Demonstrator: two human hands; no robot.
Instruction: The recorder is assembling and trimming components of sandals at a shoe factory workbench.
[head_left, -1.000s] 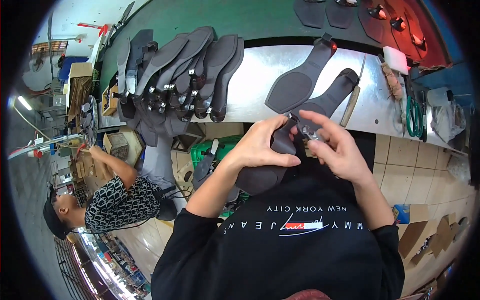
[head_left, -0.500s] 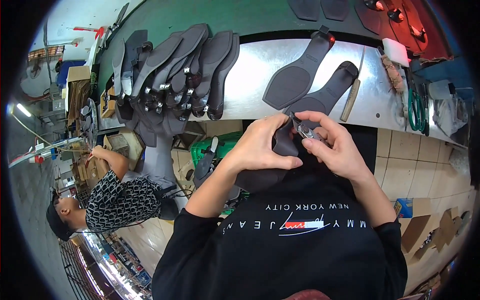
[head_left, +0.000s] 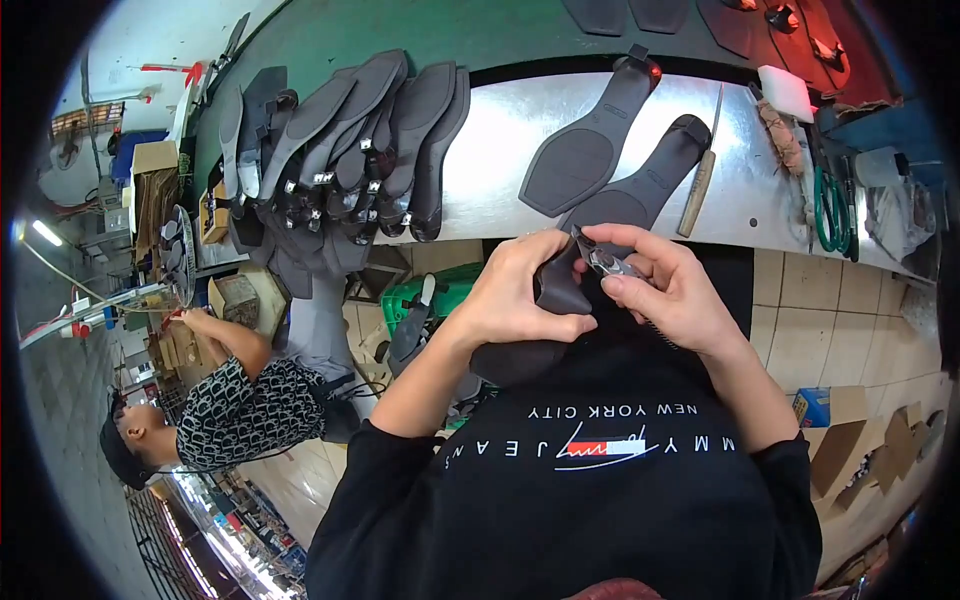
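In front of my chest, my left hand (head_left: pixel 515 290) is closed around a dark grey shoe sole (head_left: pixel 562 285), its thumb pressed along the near side. Most of that sole's lower part lies in shadow against the black shirt. My right hand (head_left: pixel 672 285) grips a small silver metal hand tool (head_left: pixel 604 260), with its tip at the sole's upper edge beside my left fingers; the tool's exact kind is hard to make out. Just beyond the hands, a dark sole (head_left: pixel 640 190) with a heel strap lies on the metal tabletop, next to another such sole (head_left: pixel 578 158).
A heap of dark soles with shiny buckles (head_left: pixel 345 150) covers the left of the metal bench (head_left: pixel 490 130). A wooden-handled awl (head_left: pixel 698 192) and green-handled scissors (head_left: pixel 828 210) lie to the right. Another person (head_left: pixel 250 400) works at the left. Cardboard boxes (head_left: pixel 850 430) stand on the tiled floor.
The view has shifted slightly, and both hands appear a little further left with the sole and the metal tool still held. The other person's arm at the left has moved a little.
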